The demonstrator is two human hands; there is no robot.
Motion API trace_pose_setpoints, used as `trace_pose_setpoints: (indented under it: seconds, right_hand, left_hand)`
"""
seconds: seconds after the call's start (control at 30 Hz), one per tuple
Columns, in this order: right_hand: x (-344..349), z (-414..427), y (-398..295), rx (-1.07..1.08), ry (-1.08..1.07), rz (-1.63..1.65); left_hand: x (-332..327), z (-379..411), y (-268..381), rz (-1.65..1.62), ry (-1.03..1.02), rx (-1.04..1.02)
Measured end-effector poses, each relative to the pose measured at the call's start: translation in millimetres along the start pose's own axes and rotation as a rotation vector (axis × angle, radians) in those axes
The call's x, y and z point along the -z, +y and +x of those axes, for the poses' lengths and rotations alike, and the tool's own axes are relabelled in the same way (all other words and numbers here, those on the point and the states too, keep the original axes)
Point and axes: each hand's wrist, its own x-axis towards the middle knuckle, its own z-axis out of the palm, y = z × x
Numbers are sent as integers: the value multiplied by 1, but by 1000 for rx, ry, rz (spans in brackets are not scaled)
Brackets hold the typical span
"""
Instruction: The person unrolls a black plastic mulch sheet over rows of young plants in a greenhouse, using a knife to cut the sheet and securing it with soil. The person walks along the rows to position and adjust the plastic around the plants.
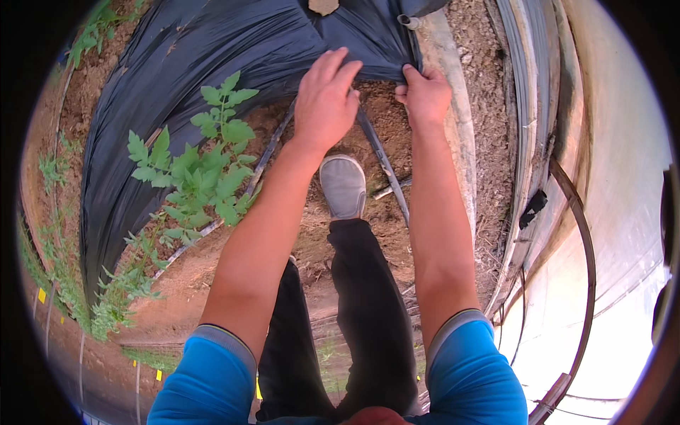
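Black plastic mulch film (255, 37) stretches across the top and down the left side, pulled into folds. My right hand (426, 95) pinches the film's edge between thumb and fingers, beside a pale strip along the bed. My left hand (326, 98) lies to the left of it, fingers apart, the fingertips at the film's near edge; I see no grip there. Leafy green tomato plants (202, 175) stand left of my left forearm, beside the film. A dark drip irrigation hose (383, 159) runs over the brown soil (388, 111) below my hands.
My grey shoe (343, 183) stands on the soil between my arms. A pipe end (409, 22) lies at the top right. Along the right side are a pale concrete-like strip (462, 122), the greenhouse's plastic wall (627, 159) and a curved pole (587, 255). More plants grow at left.
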Motion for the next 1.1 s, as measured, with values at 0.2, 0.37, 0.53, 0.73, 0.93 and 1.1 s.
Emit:
trace_pose_setpoints:
  seconds: [0.2,0.37,0.53,0.73,0.93,1.1]
  right_hand:
    - [24,2,-6,61,-20,-293]
    - [67,10,11,386,187,-453]
    - [135,60,9,646,368,-1031]
    - [173,75,27,621,131,-1225]
    - [173,63,58,506,413,-1108]
    - [157,74,54,533,385,-1107]
  left_hand:
    - [-11,17,26,188,-440,46]
    - [-25,9,19,298,-461,-18]
    - [-31,11,29,303,-460,-2]
    - [-28,4,20,318,-455,42]
    - [-43,-3,40,191,-489,84]
    - [-38,-6,20,192,-452,80]
